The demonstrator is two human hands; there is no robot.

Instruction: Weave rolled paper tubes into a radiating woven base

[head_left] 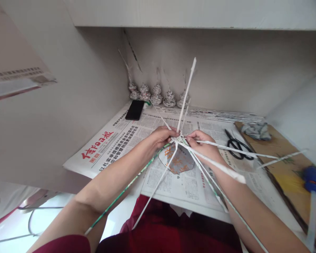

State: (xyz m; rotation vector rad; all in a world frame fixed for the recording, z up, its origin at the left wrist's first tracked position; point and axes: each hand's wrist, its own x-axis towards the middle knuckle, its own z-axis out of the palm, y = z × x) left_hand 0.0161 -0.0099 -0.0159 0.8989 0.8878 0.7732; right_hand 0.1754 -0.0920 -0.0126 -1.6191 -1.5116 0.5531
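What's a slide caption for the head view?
Left hand and right hand hold crossing thin strips over spread newspaper, with five gourd-shaped pieces lined up behind.

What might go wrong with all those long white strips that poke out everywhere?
The strips meet between the left hand and right hand, so if a finger slipped, the crossing might loosen. One strip passes across the scissors in this view; I can't tell if they touch, but it might snag there. The green-patterned strip runs along the left arm, so moving that arm might bend it.
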